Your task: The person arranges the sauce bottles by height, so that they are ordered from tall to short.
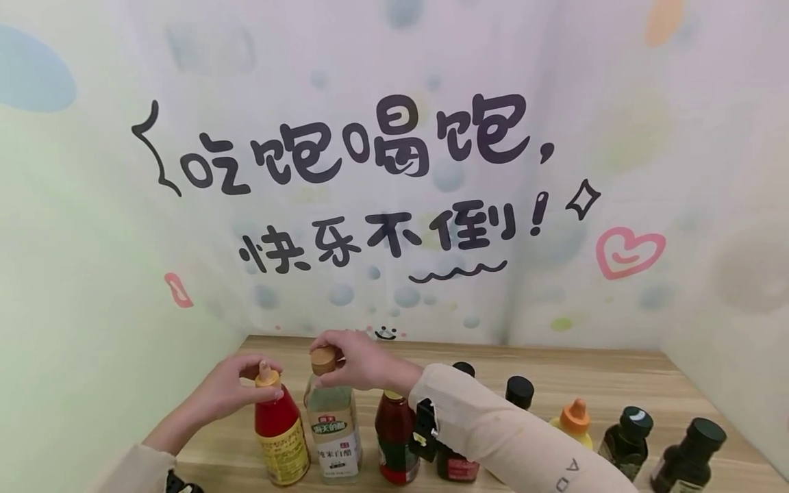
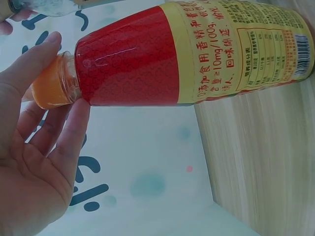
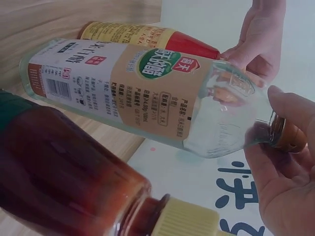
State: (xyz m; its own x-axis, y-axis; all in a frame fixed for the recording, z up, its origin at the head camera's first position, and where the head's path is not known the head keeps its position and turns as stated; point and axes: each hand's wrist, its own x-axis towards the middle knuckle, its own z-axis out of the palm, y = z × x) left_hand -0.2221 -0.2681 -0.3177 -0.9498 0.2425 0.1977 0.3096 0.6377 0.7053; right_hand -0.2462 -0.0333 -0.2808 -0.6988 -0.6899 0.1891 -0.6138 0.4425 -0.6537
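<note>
My left hand [image 1: 224, 387] pinches the orange cap and neck of a red squeeze bottle [image 1: 277, 431] with a yellow label. The left wrist view shows thumb and fingers on either side of that orange cap [image 2: 51, 81]. Beside it, to the right, stands a clear glass vinegar bottle [image 1: 333, 424] with a tan and white label. My right hand [image 1: 364, 359] grips this bottle around its brown cap [image 3: 291, 136]. Both bottles look upright on the wooden table [image 1: 209, 438]; their bases are close together.
Right of the vinegar bottle stands a dark red sauce bottle [image 1: 396, 438] with a yellow cap. Further right come a bottle with an orange nozzle [image 1: 575, 421] and several black-capped bottles [image 1: 690, 455], some partly behind my right sleeve. A printed cloth wall [image 1: 394, 61] closes the back.
</note>
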